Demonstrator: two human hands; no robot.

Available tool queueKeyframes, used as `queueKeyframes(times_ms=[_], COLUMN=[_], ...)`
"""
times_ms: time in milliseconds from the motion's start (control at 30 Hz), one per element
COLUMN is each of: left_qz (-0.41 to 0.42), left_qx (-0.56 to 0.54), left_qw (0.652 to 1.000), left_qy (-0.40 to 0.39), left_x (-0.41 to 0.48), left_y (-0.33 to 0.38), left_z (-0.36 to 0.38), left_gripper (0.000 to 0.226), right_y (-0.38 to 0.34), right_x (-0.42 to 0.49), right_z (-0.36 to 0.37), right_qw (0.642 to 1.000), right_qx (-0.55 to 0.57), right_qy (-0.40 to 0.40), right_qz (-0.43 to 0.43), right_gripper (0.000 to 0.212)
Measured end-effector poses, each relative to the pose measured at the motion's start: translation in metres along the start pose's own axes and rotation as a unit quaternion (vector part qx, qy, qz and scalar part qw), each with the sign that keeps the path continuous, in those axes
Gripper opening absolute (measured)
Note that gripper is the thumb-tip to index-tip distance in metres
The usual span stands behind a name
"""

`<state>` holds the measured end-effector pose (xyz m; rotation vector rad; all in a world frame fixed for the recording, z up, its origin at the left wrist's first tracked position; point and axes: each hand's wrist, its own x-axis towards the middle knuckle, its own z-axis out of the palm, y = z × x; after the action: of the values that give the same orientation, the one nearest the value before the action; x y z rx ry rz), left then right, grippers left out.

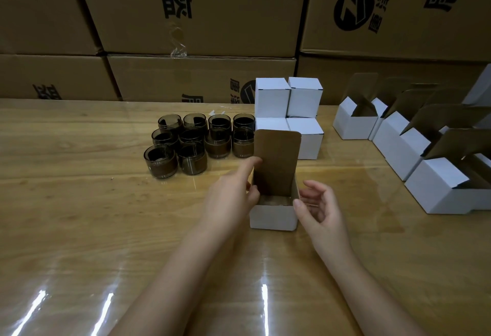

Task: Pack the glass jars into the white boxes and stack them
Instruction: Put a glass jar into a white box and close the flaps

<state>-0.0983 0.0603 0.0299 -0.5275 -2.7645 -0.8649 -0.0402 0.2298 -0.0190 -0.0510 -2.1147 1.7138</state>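
Left hand (231, 197), forefinger straight, touches the upright brown flap (276, 160) of the white box (273, 217); right hand (318, 205) slack, empty.

Far right upper carton (414, 24): round black logo (353, 7) with a small ® mark, beside large black Chinese characters, all upside down. Far middle upper carton (225, 24): large inverted black characters. Far middle lower carton (164, 80): partial characters, none surely readable.
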Motion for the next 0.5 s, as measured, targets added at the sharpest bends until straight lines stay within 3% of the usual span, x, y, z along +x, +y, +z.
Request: queueKeyframes(times_ms=[500], left_qz=[0.000], left_qx=[0.025], left_qw=[0.999], left_qy=[-0.023], left_x=[-0.0005], left_y=[0.0014], left_z=[-0.0019], left_gripper=[0.072], right_y=[-0.0019], right_x=[-0.0017], right_z=[-0.0004], right_qw=[0.999], right_qx=[0.023], right_qy=[-0.026], right_qz=[-0.022], right_gripper=[0.049])
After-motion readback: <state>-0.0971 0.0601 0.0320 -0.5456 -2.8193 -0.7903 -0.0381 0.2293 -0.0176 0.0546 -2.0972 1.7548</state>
